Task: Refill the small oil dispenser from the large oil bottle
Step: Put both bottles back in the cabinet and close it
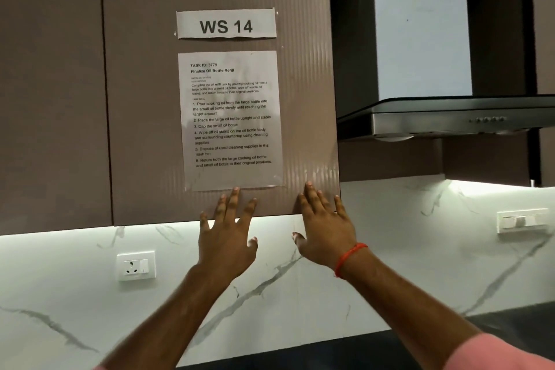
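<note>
Oil bottles, large and small, are both out of view at this moment; where they stand cannot be told from here, and the pour looks not yet begun. Judging from the task alone, expect the large bottle to be heavy and its sides slick if oily, so take it round the body with one hand and support its base or neck with the other; the small dispenser should be light and easy to tip, so steady it low down before you pour.

Your left hand (227,236) is raised with fingers spread and straight, fingertips reaching the lower edge of the cupboard door (150,129), just below the taped instruction sheet (231,120). Your right hand (324,228), a red thread (350,258) at its wrist, is likewise spread flat near the door's bottom right corner. Neither hand holds anything. Both arms stretch up and forward.

Above the sheet a label (225,24) reads "WS 14". A cooker hood (444,114) hangs to the right, and a wall socket (136,266) sits on the marble backsplash (390,249) below.
</note>
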{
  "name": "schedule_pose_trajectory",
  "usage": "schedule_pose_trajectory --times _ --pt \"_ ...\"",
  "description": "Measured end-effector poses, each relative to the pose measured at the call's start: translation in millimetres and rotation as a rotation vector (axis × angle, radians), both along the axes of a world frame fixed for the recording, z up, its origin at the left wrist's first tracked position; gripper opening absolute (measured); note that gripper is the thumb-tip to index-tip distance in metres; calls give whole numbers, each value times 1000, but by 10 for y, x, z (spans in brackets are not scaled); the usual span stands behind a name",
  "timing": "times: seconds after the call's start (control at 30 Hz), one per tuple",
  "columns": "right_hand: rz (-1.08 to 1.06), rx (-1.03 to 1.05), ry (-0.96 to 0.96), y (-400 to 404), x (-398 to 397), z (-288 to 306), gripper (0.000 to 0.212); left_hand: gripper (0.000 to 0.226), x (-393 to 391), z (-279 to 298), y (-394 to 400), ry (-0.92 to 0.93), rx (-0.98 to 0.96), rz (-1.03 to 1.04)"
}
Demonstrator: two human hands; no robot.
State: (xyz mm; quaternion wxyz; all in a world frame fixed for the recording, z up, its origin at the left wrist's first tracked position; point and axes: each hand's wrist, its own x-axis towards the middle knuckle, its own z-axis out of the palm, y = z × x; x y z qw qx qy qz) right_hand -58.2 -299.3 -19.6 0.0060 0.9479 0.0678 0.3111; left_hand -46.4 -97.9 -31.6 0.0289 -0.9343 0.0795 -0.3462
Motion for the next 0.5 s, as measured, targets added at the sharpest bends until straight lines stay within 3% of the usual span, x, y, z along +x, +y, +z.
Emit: schedule_pose_trajectory --times 0.27,0.5 --pt "10 18 39 -104 202 -88 87 84 138 -6 4 48 31 50" --pt "-13 -84 37 -184 269 -45 86 89 182 49 26 102 58 88"
